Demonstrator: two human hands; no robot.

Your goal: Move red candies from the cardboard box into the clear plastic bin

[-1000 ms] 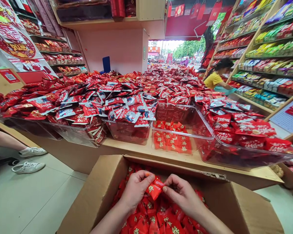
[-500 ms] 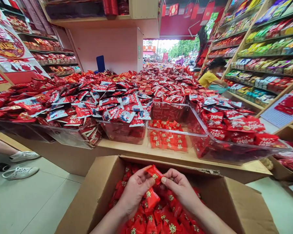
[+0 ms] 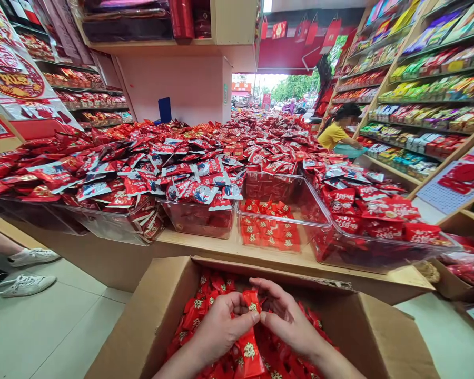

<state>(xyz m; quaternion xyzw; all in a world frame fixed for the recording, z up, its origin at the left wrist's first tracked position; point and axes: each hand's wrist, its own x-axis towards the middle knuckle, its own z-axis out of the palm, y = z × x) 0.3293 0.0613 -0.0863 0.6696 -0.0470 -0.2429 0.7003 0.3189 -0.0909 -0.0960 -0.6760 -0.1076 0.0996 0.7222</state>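
A small red packet (image 3: pixel 253 300), its long axis pointing away from the body, is pinched by the left hand (image 3: pixel 221 322) above heaped packets (image 3: pixel 191 317) in a cardboard box (image 3: pixel 132 323); whether the adjacent right hand (image 3: pixel 289 321) is closed on it cannot be told.

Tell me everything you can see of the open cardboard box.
The cardboard box is plain brown and open, in front of the wooden counter. Its side flaps splay outward, and its far edge is ragged toward the right. Small red packets with gold characters lie heaped inside. The left hand pinches packets above them; the right hand is close beside. The near side is out of frame.
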